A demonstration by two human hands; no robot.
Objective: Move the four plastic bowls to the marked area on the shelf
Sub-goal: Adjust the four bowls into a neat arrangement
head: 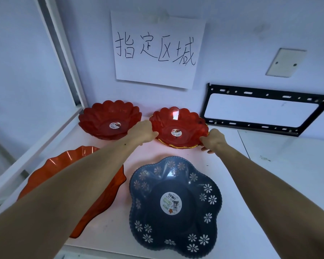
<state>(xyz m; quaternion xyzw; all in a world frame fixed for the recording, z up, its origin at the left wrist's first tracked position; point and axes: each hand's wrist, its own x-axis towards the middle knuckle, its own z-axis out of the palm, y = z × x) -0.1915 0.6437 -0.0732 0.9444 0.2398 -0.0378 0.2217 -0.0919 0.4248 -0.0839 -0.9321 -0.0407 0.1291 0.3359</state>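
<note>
Several plastic bowls lie on the white shelf (269, 184) under a paper sign (157, 49) with handwritten characters. At the back right is a red petal-rimmed bowl (180, 126) with a gold edge under it. My left hand (144, 133) grips its left rim and my right hand (212, 140) grips its right rim. A second red petal bowl (105, 118) rests at the back left. An orange wavy bowl (108, 195) lies front left, partly hidden by my left forearm. A dark blue flower-patterned bowl (176, 206) sits in front.
A black metal bracket (266, 126) is fixed to the wall at the right, just above the shelf. A blank wall plate (285, 62) sits higher up. A white frame post (64, 62) bounds the shelf on the left.
</note>
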